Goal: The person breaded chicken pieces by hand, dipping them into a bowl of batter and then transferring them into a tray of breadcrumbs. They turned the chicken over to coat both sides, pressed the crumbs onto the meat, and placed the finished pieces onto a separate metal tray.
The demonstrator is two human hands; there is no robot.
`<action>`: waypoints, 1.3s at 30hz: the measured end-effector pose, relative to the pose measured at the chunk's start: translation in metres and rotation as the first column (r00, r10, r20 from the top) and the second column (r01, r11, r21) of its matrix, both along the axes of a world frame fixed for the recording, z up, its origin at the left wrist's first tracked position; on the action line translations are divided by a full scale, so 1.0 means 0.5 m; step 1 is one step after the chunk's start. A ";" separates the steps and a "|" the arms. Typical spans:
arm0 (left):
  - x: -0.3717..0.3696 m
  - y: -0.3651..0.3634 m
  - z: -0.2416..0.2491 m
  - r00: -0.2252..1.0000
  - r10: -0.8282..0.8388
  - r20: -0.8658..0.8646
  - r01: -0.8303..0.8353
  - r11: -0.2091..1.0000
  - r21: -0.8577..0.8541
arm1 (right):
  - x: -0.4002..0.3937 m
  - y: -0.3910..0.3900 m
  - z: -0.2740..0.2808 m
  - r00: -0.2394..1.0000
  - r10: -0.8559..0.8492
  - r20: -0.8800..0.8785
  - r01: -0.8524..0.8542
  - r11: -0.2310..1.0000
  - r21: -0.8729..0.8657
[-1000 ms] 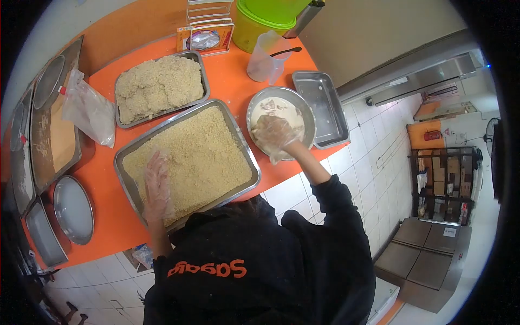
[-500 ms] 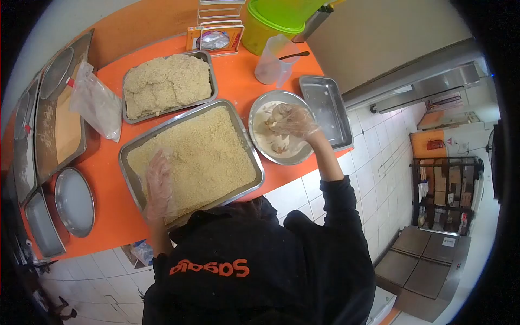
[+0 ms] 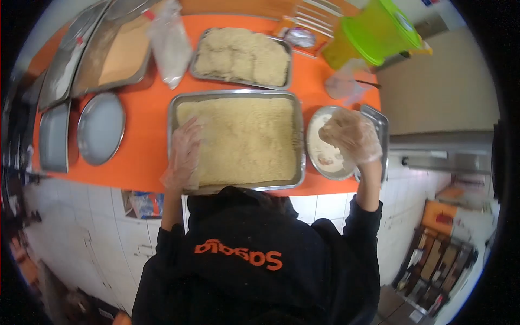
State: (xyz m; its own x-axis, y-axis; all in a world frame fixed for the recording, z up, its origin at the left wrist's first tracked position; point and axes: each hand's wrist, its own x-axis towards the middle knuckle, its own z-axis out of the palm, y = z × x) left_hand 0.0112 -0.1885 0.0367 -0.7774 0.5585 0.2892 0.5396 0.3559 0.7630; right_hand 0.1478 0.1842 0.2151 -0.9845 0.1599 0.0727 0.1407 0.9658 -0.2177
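Orange bench [image 3: 141, 146] runs along a white-tiled wall front, crowded with steel trays. At its middle sits a large tray of breadcrumbs [image 3: 244, 141]; the gloved left hand [image 3: 185, 151] lies flat on the crumbs at the tray's left edge, fingers spread and holding nothing. Just right of that tray stands a round steel bowl of pale batter [image 3: 325, 151], and the gloved right hand [image 3: 349, 135] hovers over it, fingers curled round a battered piece [image 3: 333, 125]; how firmly it grips I cannot tell. That piece looks soft, wet and slippery, likely to sag or slide, so a cupped hold from beneath would suit it better than a pinch. Behind lie a smaller tray of breaded pieces [image 3: 241, 57], a green-lidded bucket [image 3: 374, 32] and empty pans [image 3: 100, 127] at the left.
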 end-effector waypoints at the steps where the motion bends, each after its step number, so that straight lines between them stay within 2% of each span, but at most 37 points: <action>1: 0.004 -0.011 0.013 0.999 0.033 0.018 -0.033 0.999 -0.026 | -0.010 -0.026 0.011 0.998 0.064 -0.008 -0.064 0.995 -0.074; 2: 0.005 -0.019 0.019 0.998 0.059 0.035 -0.058 0.997 -0.043 | -0.019 -0.054 0.022 0.993 0.119 -0.019 -0.121 0.983 -0.141; 4: -0.002 -0.045 0.010 0.999 0.038 0.038 -0.041 0.998 0.053 | -0.043 -0.096 0.020 0.986 0.163 -0.046 -0.169 0.958 -0.230; 6: 0.005 -0.057 0.010 0.997 0.042 0.070 -0.051 0.992 0.119 | -0.073 -0.141 -0.005 0.985 0.152 -0.077 -0.168 0.942 -0.289; 9: 0.031 -0.062 0.035 0.985 0.094 0.146 -0.116 0.982 0.147 | -0.135 -0.200 -0.033 0.967 0.004 0.256 0.114 0.889 -0.444; 11: 0.066 -0.065 0.046 0.975 0.131 0.177 -0.158 0.976 0.151 | -0.144 -0.184 -0.127 0.994 -0.006 0.112 0.047 0.926 -0.374; 12: 0.080 -0.070 0.047 0.982 0.107 0.154 -0.123 0.987 0.099 | -0.145 -0.175 -0.158 0.999 -0.006 0.037 0.018 0.942 -0.336; 14: 0.107 -0.075 0.047 0.992 0.052 0.115 -0.052 0.999 -0.008 | -0.135 -0.148 -0.158 0.985 -0.109 0.134 0.162 0.850 -0.501; 16: 0.128 -0.068 0.064 0.974 -0.121 0.191 0.131 0.991 -0.041 | -0.103 -0.098 -0.157 0.979 -0.127 0.160 0.204 0.633 -0.747; 17: 0.135 -0.059 0.071 0.951 -0.206 0.230 0.224 0.973 -0.052 | -0.073 -0.063 -0.158 0.987 -0.110 0.121 0.157 0.444 -0.882; 18: 0.140 -0.042 0.068 0.895 -0.282 0.345 0.338 0.934 -0.113 | -0.046 -0.032 -0.157 0.992 -0.103 0.077 0.099 0.229 -0.968; 20: 0.149 0.003 0.057 0.729 -0.376 0.572 0.563 0.804 -0.190 | -0.009 0.010 -0.153 0.957 -0.276 0.087 0.179 0.331 -0.926; 21: 0.141 0.039 0.068 0.695 -0.400 0.598 0.646 0.712 -0.275 | 0.009 0.026 -0.154 0.929 -0.362 0.084 0.227 0.372 -0.900; 23: 0.111 0.104 0.099 0.620 -0.429 0.657 0.773 0.477 -0.418 | 0.045 0.048 -0.158 0.885 -0.455 0.097 0.260 0.312 -0.914; 25: 0.114 0.084 0.020 0.791 -0.414 0.451 0.567 0.774 -0.283 | 0.075 0.067 -0.162 0.831 -0.546 0.107 0.283 0.249 -0.926; 26: 0.114 0.077 -0.007 0.861 -0.370 0.349 0.447 0.877 -0.174 | 0.089 0.075 -0.165 0.814 -0.566 0.128 0.312 0.240 -0.919; 28: 0.105 0.102 0.030 0.814 -0.423 0.398 0.527 0.827 -0.198 | 0.118 0.086 -0.172 0.776 -0.606 0.174 0.374 0.219 -0.901; 31: 0.138 0.187 -0.005 0.709 -0.539 0.455 0.668 0.720 -0.187 | 0.154 0.099 -0.196 0.740 -0.648 0.179 0.427 0.248 -0.869; 33: 0.135 0.208 -0.019 0.708 -0.514 0.485 0.662 0.721 -0.204 | 0.175 0.112 -0.214 0.737 -0.660 0.146 0.397 0.249 -0.883; 34: 0.123 0.213 -0.010 0.744 -0.442 0.501 0.606 0.762 -0.228 | 0.183 0.117 -0.220 0.734 -0.667 0.131 0.385 0.249 -0.889; 36: 0.104 0.221 0.018 0.807 -0.423 0.412 0.553 0.785 -0.278 | 0.193 0.123 -0.219 0.708 -0.686 0.165 0.416 0.217 -0.883; 38: 0.088 0.225 0.048 0.835 -0.516 0.191 0.549 0.770 -0.325 | 0.196 0.126 -0.218 0.689 -0.704 0.172 0.440 0.218 -0.871; 39: 0.084 0.240 0.049 0.839 -0.544 0.026 0.508 0.765 -0.397 | 0.196 0.127 -0.222 0.683 -0.712 0.163 0.449 0.233 -0.863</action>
State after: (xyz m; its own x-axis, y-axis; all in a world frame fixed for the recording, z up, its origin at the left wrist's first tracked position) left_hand 0.0533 -0.0684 0.0615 -0.3118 0.9499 0.0232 0.7827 0.2429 0.5730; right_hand 0.2455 0.2479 0.1043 -0.5592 0.7860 -0.2638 0.4042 -0.0194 -0.9145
